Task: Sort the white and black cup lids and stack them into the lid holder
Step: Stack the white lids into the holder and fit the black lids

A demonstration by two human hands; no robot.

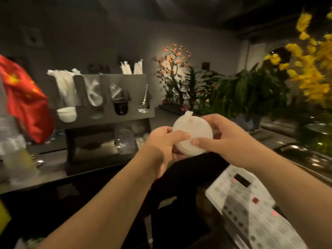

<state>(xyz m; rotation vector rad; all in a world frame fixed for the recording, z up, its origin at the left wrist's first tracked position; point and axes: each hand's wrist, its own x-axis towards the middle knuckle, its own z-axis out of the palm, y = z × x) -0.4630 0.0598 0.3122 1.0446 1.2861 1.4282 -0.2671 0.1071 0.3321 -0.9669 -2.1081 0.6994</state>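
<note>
Holding the white lids (pixel 193 133) between your left hand (pixel 162 141) and right hand (pixel 222 136), fingers closed on them, you stood right of the lid holder (pixel 115 90), left hand nearer.

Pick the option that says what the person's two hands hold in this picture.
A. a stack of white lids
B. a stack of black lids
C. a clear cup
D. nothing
A: the left hand and the right hand together grip a small stack of white lids in front of the lid holder.
</note>
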